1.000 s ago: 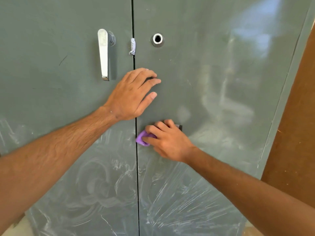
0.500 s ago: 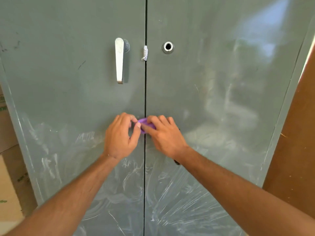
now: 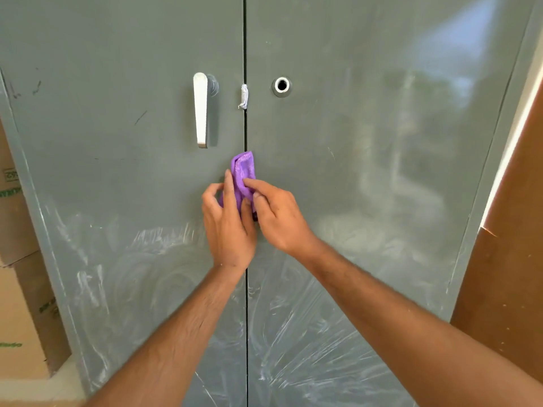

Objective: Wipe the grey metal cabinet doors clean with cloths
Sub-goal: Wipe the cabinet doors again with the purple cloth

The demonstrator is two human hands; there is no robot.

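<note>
Left hand (image 3: 227,227) left the door, now both hands' fingers pinch purple cloth (image 3: 242,174) with right hand (image 3: 277,215), refolding at seam; streaks at 6 o'clock unwiped.

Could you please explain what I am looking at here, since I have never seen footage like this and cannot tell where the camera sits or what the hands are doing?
There is no machine here: a person works with two bare hands, and the one camera sits on their head, looking forward and down, so the arms reach in from the bottom edge. In front of them stand two grey metal cabinet doors, the left door and the right door, closed with a dark seam between them. The left door carries a pale lever handle; the right one has a round keyhole. White streaks smear the lower half of both doors. The left hand and right hand both pinch a small purple cloth, held bunched in front of the seam. Cardboard boxes stand at the left, a brown panel at the right.
</note>
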